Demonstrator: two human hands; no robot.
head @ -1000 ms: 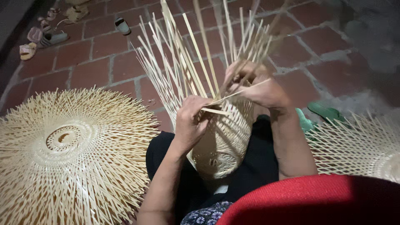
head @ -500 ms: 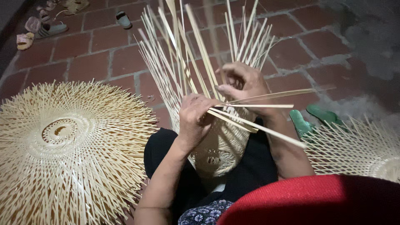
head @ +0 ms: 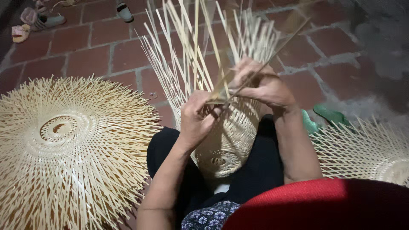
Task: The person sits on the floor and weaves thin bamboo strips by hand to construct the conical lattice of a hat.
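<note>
While the left hand (head: pixel 197 121) pinches a flat bamboo strip (head: pixel 260 61) against the half-woven basket (head: pixel 232 136) on the lap, the right hand (head: pixel 262 83) closes on the same strip — loose staves fanning upward, a flat woven disc (head: pixel 68 149) on the brick floor (head: pixel 85 47) alongside.

Bare forearms, black trousers (head: pixel 255 179), floral hem, red brim (head: pixel 324 204)

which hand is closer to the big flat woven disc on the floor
Left. The left hand grips strips at the half-woven basket on the lap, on the side toward the flat woven disc but not touching it. The right hand works on the basket's far side, farther away.
</note>
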